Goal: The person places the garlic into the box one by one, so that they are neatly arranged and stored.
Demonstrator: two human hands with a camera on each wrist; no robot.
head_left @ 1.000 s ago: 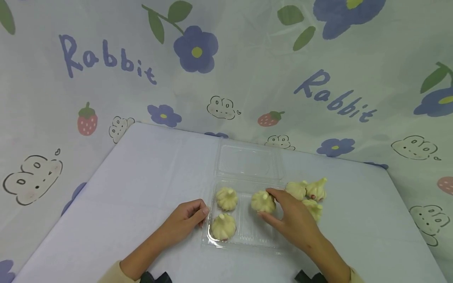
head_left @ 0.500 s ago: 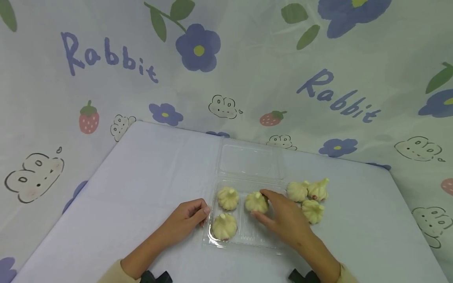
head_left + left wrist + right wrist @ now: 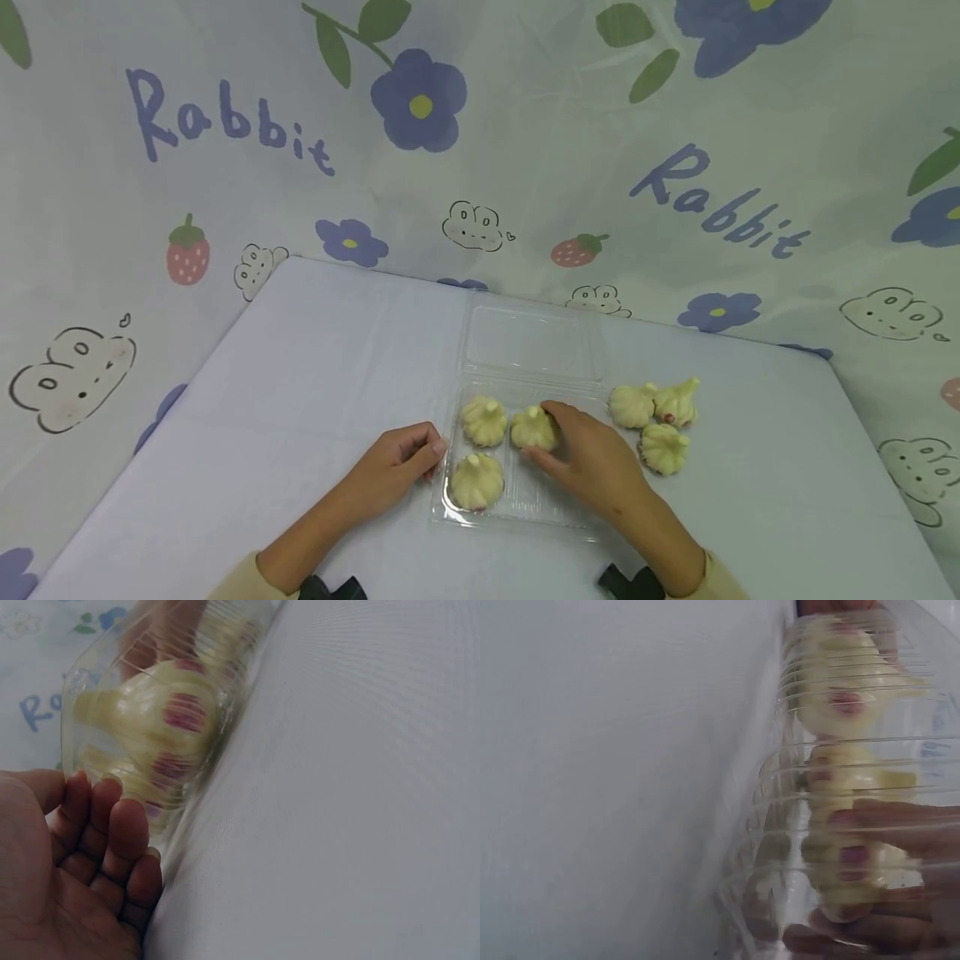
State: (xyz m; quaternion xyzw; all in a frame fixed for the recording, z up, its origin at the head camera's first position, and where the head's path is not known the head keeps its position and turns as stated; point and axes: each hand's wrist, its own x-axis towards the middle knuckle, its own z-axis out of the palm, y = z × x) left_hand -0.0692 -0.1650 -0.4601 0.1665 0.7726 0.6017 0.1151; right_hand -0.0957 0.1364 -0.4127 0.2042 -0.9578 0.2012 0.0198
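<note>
A clear plastic clamshell box [image 3: 525,521] lies with its lid [image 3: 532,337] folded back on the white table. My left hand [image 3: 393,467] is at the box's left side; in the left wrist view its thumb and curled fingers [image 3: 129,825] pinch the rim. Two pale garlic bulbs [image 3: 477,481] sit in the left part of the box, one behind the other. Beside the rear one, my right hand [image 3: 600,458] holds a third garlic bulb [image 3: 532,429] between thumb and fingers, inside the box. Through the ribbed wall, the right wrist view shows fingers [image 3: 907,825] around it.
Three more garlic bulbs [image 3: 663,448] lie grouped on the table right of the box. A fabric backdrop [image 3: 525,167] printed with flowers and rabbits rises behind the table's far edge. Black wrist mounts [image 3: 630,583] show at the bottom.
My right hand has moved left with its garlic bulb, from the box's right half to beside the rear left bulb. The left hand has stayed in place.
</note>
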